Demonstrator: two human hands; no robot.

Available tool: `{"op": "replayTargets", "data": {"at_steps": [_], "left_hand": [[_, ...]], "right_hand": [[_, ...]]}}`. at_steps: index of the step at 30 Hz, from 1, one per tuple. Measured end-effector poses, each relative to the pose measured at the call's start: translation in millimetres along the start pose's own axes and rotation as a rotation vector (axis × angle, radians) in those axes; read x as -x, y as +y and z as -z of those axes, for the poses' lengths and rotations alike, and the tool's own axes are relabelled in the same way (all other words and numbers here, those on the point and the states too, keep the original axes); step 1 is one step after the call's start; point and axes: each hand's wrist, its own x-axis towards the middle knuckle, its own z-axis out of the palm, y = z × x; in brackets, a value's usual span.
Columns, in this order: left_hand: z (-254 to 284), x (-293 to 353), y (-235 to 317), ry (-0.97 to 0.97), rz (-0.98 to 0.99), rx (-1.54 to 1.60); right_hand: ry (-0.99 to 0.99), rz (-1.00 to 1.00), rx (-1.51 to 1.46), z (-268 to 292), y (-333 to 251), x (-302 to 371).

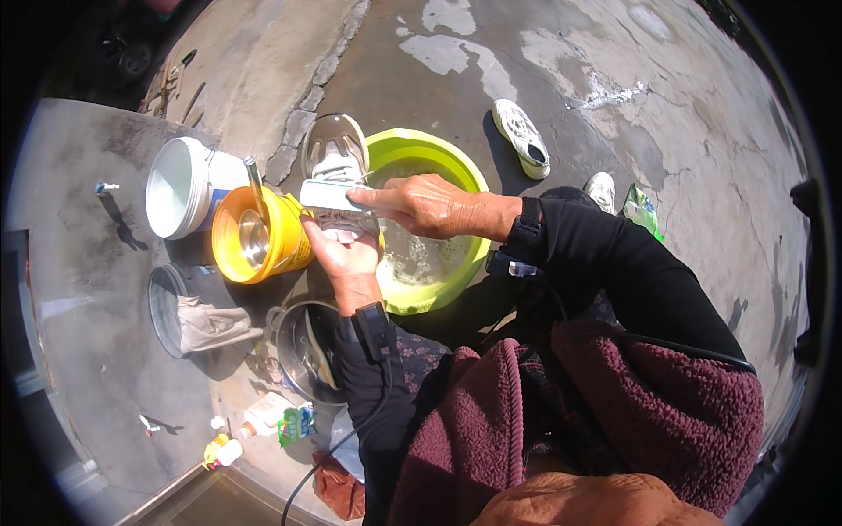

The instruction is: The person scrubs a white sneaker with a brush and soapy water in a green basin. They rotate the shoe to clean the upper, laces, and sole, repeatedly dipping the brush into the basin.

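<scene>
I see sunlit, cracked concrete floor (702, 175) filling the upper right of the frame, pale patches (438, 54) near the top centre, and a grey wall (96, 272) at the left.

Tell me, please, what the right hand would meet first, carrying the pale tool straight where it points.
Likely the yellow bucket, past the far end of the pale tool, though depth is unclear.

I see dipper (254, 241) in bucket (294, 235), left of basin (469, 270); brush (326, 195) on shoe (335, 147) at basin's left rim; another shoe (519, 131) beyond, right
</scene>
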Motion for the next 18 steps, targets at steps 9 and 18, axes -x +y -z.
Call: {"op": "replayTargets", "data": {"at_steps": [9, 18], "left_hand": [[11, 4, 7, -0.05, -0.015, 0.066], [23, 3, 8, -0.05, -0.064, -0.01]], "right_hand": [[0.231, -0.189, 0.104, 9, 7, -23], [0.023, -0.037, 0.131, -9, -12, 9]]}}
